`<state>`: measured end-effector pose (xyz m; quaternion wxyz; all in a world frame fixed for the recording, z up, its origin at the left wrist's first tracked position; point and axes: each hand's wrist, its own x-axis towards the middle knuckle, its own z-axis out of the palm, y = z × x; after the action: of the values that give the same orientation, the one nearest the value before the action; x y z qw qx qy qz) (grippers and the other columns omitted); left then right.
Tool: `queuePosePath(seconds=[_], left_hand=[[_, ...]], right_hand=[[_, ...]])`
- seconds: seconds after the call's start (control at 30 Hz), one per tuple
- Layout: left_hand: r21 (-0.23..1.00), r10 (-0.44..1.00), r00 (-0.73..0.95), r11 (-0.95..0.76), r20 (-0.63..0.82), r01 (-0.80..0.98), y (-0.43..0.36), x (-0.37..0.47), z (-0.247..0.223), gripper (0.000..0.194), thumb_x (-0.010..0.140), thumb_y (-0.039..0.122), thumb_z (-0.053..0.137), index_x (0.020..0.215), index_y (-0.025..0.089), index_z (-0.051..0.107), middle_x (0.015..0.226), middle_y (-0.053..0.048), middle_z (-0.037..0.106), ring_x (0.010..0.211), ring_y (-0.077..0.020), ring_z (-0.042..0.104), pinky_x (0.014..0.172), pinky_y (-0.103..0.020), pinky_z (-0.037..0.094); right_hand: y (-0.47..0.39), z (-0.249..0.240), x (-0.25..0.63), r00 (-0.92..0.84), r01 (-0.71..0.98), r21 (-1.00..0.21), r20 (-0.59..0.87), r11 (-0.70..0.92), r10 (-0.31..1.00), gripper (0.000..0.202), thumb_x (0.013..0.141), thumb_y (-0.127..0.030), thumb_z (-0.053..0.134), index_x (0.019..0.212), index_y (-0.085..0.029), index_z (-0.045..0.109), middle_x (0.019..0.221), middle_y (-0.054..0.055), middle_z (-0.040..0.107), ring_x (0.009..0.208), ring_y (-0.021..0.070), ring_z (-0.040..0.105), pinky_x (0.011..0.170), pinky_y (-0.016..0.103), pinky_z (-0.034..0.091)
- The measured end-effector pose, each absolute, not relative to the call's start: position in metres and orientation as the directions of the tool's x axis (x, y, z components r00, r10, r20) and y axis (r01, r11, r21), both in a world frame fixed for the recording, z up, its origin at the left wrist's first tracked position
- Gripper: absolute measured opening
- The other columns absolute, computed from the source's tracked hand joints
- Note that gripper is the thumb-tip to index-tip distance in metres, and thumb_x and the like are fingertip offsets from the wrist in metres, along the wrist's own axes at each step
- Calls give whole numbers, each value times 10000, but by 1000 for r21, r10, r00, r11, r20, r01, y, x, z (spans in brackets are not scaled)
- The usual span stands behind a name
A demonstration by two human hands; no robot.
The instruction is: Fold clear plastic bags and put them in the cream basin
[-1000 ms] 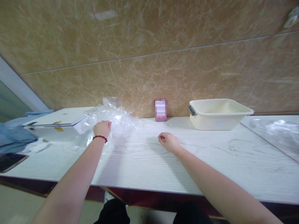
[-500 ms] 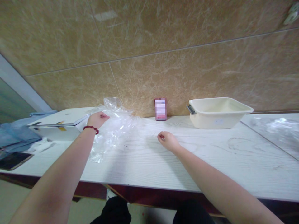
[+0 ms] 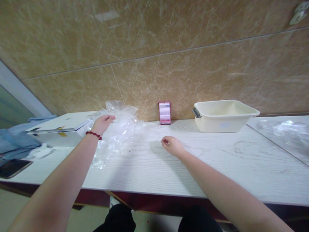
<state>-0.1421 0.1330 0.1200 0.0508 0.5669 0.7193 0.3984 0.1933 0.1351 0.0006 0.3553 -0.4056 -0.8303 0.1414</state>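
Observation:
My left hand (image 3: 102, 124), with a red bead bracelet at the wrist, is over a loose heap of clear plastic bags (image 3: 117, 137). Its thumb and fingers come together at the film, pinching a bag as far as I can see. Right of the heap, my right hand (image 3: 172, 145) is closed, its fingers curled inward just above the white table (image 3: 145, 167). A ring shows among those fingers. Whatever they may hold is too small or hidden to name.
A cream plastic tub (image 3: 219, 124) with a grey handle clip stands by the wall. A phone-like device (image 3: 165, 112) with a blurred screen leans there too. Leftward are a white box (image 3: 58, 135), blue cloth (image 3: 14, 138) and a dark phone (image 3: 14, 168). More clear plastic (image 3: 287, 130) lies far right.
The fingers of my left hand have stretched slightly further right over the plastic. My right hand keeps its closed pose in nearly the same place. The view has shifted a little.

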Motion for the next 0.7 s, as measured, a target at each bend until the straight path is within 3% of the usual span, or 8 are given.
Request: queuePosePath(seconds=[0.2, 0.33, 0.53, 0.7], left_hand=[[812, 880, -274, -185, 388, 554, 125, -115, 124, 371, 624, 514, 492, 697, 151, 509, 720, 8, 535, 728, -113, 499, 687, -239, 415], [908, 923, -168, -284, 346, 309, 112, -85, 120, 250, 628, 393, 558, 656, 164, 461, 678, 35, 516, 690, -89, 489, 695, -236, 402], [971, 970, 81, -233, 228, 54, 88, -40, 102, 174, 656, 287, 571, 647, 172, 441, 885, -8, 585, 698, -96, 525, 612, -212, 378], [985, 940, 296, -172, 167, -11, 66, -13, 94, 136, 653, 264, 592, 682, 167, 499, 927, -50, 607, 857, -178, 546, 733, -280, 361]], right_hand=[[131, 5, 194, -421, 556, -541, 471, 631, 775, 143, 721, -205, 429, 692, -168, 564, 658, 13, 571, 615, 95, 490, 603, 204, 352], [130, 9, 194, -354, 460, -657, 482, 597, 802, 189, 759, -275, 396, 743, -176, 556, 665, 8, 571, 625, 95, 498, 614, 212, 364], [132, 13, 195, -234, 126, -924, 326, 361, 916, 327, 742, -423, 410, 939, -177, 494, 861, 45, 583, 806, 128, 522, 678, 254, 398], [130, 17, 200, -362, -196, -968, 219, 156, 906, 400, 735, -443, 433, 1075, -233, 427, 1135, 58, 478, 1033, 156, 433, 780, 298, 378]])
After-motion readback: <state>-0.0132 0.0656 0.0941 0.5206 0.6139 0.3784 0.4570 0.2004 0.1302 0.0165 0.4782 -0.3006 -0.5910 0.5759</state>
